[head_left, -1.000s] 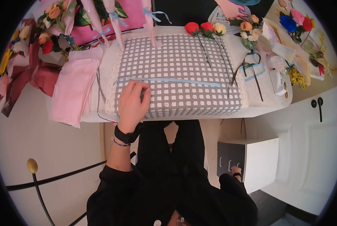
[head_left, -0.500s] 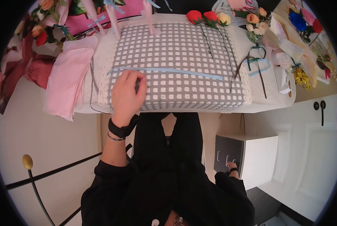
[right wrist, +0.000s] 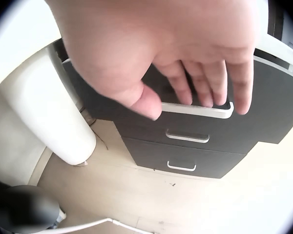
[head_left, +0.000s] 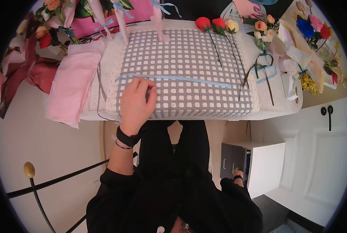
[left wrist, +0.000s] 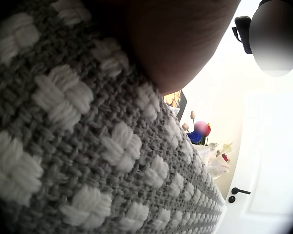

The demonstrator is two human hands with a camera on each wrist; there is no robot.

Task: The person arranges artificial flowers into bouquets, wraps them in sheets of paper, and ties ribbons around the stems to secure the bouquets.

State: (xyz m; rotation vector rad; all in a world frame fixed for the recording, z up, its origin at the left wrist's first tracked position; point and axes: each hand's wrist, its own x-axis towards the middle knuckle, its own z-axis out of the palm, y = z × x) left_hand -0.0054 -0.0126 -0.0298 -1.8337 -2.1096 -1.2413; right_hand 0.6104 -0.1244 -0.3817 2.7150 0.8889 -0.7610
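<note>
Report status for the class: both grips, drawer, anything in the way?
Left grip on checked cloth. Right grip on handle of top drawer. Drawer partly open. No obstruction visible.

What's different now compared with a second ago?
The top drawer has slid partly out of the cabinet, pulled by the right grip, whose fingers hook over the drawer handle. Unchanged: the left grip rests on the checked cloth beside the blue ribbon; ribbon and three roses lie as before.
</note>
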